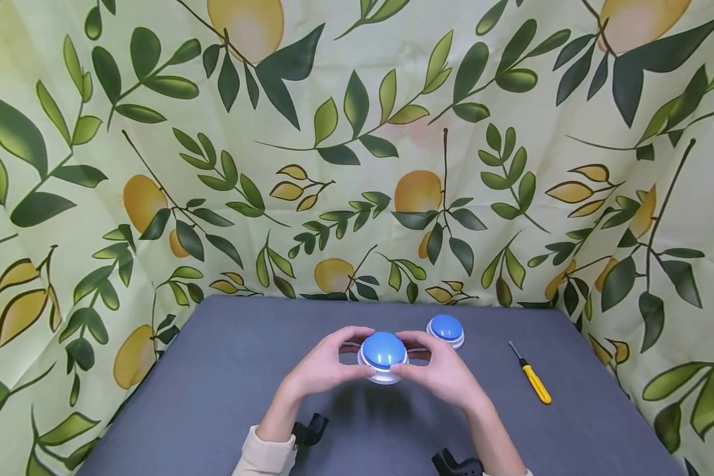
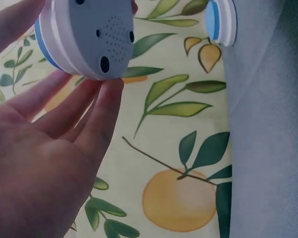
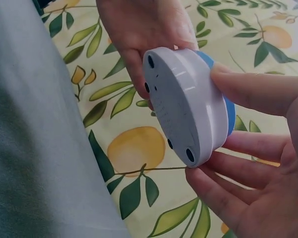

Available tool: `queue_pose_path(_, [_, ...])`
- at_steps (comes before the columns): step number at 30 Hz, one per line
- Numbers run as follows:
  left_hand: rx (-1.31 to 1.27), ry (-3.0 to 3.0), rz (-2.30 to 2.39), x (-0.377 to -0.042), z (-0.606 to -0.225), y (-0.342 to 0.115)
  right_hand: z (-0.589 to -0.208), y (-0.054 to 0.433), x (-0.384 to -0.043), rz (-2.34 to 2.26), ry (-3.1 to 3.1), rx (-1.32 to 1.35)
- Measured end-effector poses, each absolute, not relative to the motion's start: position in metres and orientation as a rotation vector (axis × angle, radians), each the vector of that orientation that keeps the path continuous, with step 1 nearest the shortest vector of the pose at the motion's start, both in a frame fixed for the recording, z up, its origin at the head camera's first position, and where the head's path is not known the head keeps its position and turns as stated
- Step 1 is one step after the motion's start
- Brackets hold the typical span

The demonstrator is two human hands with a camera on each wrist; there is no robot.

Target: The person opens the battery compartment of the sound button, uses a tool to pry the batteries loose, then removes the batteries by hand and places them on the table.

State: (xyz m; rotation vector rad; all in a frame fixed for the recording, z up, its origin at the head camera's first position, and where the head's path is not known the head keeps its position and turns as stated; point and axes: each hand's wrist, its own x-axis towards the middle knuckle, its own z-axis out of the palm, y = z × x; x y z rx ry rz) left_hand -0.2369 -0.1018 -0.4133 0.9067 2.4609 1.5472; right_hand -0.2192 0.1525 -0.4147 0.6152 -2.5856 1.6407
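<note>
Between both hands, raised above the grey table, is a round push button (image 1: pixel 383 352) with a blue dome and a white base. My left hand (image 1: pixel 328 362) grips its left side, thumb at the front and fingers behind. On the opposite side my right hand (image 1: pixel 443 371) holds it the same way. From the left wrist view, the button's white underside (image 2: pixel 102 37) shows small speaker holes and dark round feet. The right wrist view has the base (image 3: pixel 188 104) tilted, with fingertips along its rim. A second blue push button (image 1: pixel 446 328) sits on the table behind my right hand.
A screwdriver (image 1: pixel 531 375) with a yellow handle lies on the right part of the grey table (image 1: pixel 226 370). Fabric (image 1: pixel 357 185) printed with leaves and fruit hangs behind and at both sides. Black wrist mounts (image 1: pixel 311 430) show near the forearms.
</note>
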Motion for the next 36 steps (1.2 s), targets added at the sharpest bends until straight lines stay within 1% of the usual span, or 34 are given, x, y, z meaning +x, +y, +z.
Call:
queue_pose_path(6, [1.005, 2.438, 1.519, -0.238, -0.413, -0.103, -0.411, 0.155, -0.221, 1.806, -2.561, 0.604])
queue_pose_path(12, [1.057, 2.417, 1.558, -0.243, -0.415, -0.101, -0.409, 0.158, -0.219, 1.869, -2.523, 0.543])
queue_pose_path(22, [0.954, 2.326, 1.685, -0.244, -0.416, -0.1, -0.409, 0.157, -0.218, 1.872, -2.519, 0.526])
queue_pose_path(30, [0.905, 2.295, 1.784, -0.247, -0.421, -0.101, -0.41, 0.156, -0.218, 1.9, -2.53, 0.597])
queue_pose_path(36, [0.844, 2.3, 1.833, -0.245, -0.422, -0.098, -0.412, 0.154, -0.218, 1.908, -2.512, 0.576])
